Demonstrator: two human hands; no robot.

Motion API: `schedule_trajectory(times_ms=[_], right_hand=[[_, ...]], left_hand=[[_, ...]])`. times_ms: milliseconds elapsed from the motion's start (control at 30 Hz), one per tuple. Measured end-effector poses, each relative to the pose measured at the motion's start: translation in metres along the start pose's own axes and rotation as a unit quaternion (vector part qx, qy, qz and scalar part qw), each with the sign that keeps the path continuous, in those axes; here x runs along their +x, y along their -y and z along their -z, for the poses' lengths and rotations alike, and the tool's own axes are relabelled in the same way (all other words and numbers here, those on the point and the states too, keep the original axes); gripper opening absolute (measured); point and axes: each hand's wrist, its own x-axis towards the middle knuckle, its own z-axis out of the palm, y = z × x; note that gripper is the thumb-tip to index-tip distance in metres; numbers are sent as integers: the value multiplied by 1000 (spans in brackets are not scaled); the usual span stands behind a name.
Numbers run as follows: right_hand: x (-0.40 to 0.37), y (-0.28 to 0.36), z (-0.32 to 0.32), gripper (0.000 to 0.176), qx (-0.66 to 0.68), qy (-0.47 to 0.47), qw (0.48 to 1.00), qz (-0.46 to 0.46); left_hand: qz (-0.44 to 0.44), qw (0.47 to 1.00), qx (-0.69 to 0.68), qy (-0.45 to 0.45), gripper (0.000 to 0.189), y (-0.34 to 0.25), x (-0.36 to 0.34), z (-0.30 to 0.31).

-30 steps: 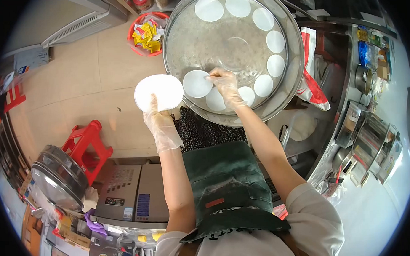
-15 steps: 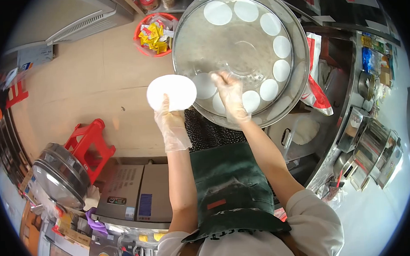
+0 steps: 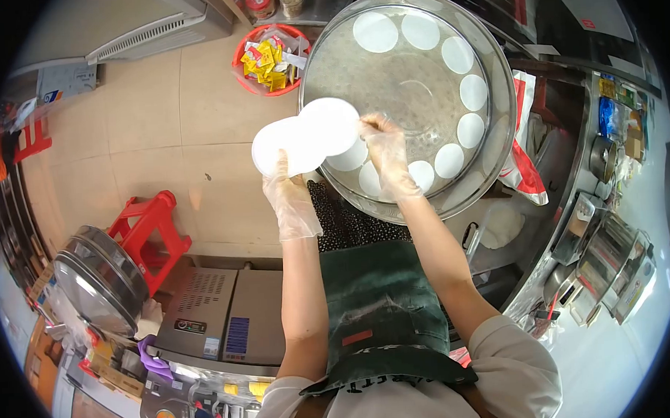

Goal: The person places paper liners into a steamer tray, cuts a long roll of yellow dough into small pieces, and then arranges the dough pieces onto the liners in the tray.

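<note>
A large round steel steamer tray (image 3: 412, 86) holds several white round paper liners along its rim. My left hand (image 3: 293, 199), in a clear glove, holds a stack of white round liners (image 3: 280, 148) just left of the tray's edge. My right hand (image 3: 389, 158), also gloved, pinches a single white liner (image 3: 331, 125) by its edge, lifted over the tray's near left rim and overlapping the stack. Below it another liner (image 3: 350, 157) lies on the tray.
A red basket of yellow packets (image 3: 272, 58) sits on the floor beyond the tray. A red stool (image 3: 149, 236), a steel lidded pot (image 3: 99, 283) and a grey machine (image 3: 224, 315) stand at left. Steel containers (image 3: 606, 249) line the counter at right.
My right hand has lifted one liner off the stack and carries it toward the tray's near left rim; a second ago it was pressing a liner down on the tray.
</note>
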Motion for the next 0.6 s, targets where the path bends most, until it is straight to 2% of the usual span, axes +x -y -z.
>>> schedule_trajectory(times_ms=[100,233,333,600], right_hand=[[36,-24,-1,8,49,12,999,-6],[57,-40,-7,12,-31,-11,999,9],[65,-48,-9,13,-91,-39,994,38],[64,-47,-20,20,-197,-79,976,42]], left_hand=[[5,999,5,-33,40,-8,1,1],[-14,999,7,-52,42,-13,11,13],[-22,999,27,-32,50,-15,13,22],[-23,998,41,-40,50,-7,13,31]])
